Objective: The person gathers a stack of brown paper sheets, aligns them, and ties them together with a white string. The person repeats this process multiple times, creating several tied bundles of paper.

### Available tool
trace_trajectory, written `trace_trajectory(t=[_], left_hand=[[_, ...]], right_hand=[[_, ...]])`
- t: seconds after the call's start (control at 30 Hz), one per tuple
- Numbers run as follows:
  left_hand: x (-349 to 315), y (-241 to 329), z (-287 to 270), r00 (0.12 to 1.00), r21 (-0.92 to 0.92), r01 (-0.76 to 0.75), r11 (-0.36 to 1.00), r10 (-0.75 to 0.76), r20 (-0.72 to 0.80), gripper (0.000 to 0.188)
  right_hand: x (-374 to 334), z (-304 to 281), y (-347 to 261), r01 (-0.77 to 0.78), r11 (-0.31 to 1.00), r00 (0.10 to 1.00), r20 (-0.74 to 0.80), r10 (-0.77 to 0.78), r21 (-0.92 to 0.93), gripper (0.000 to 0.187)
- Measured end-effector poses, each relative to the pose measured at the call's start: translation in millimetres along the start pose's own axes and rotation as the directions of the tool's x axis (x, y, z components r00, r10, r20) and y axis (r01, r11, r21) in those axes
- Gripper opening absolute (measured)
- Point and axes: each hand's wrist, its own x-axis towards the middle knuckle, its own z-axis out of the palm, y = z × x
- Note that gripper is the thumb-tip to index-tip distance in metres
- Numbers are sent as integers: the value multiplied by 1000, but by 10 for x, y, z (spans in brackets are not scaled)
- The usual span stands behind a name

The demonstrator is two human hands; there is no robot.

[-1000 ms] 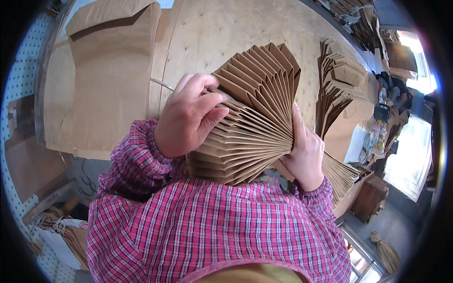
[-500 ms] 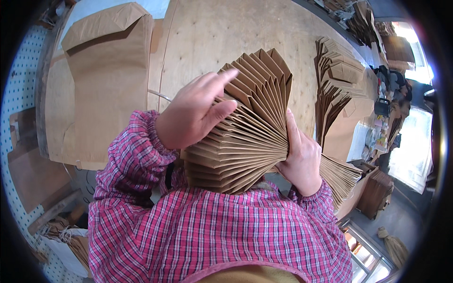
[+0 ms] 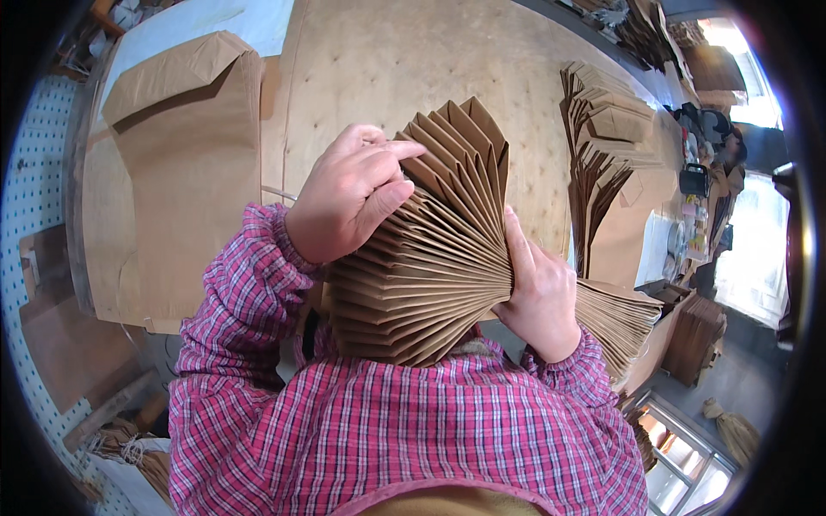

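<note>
A thick bundle of brown paper bags [image 3: 404, 288] is spread like a fan in front of my chest, with folded bottoms at the upper left. My right hand [image 3: 542, 297] grips the pinched middle of the bundle, index finger laid along its edge. From there the bags flare out again to the right, past my wrist. At the fan's upper left, my left hand [image 3: 348, 193] has its index finger stretched across the folded ends, its thumb held apart. The other fingers of that hand are partly curled and grip nothing visible.
A flat stack of brown paper bags [image 3: 194, 172] lies on the left of the wooden table [image 3: 379, 60]. More bags [image 3: 615, 129] stand fanned at the right. Farther right are a bundle of brown sheets [image 3: 693, 340] and small items along the table's edge.
My left index finger has shifted slightly down and left at the folded ends, and is less blurred. The right hand keeps its grip. The view has shifted a little.
</note>
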Motion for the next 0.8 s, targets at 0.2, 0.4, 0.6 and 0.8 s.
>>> trace_trajectory(t=[0.2,0.4,0.6,0.8], left_hand=[[22,53,-57,992,-59,112,992,-108,67,22],[176,72,17,983,-81,137,987,-125,138,50],[147,72,12,984,-32,108,994,-102,143,50],[156,53,-30,996,19,35,999,-36,81,40]], right_hand=[[-19,-37,-5,4,1000,999,32,-4,-12,85],[-37,-34,-29,-29,999,999,46,29,13,101],[-51,-40,-23,16,1000,1000,8,-16,16,86],[-61,-56,-29,11,1000,1000,24,-11,24,86]])
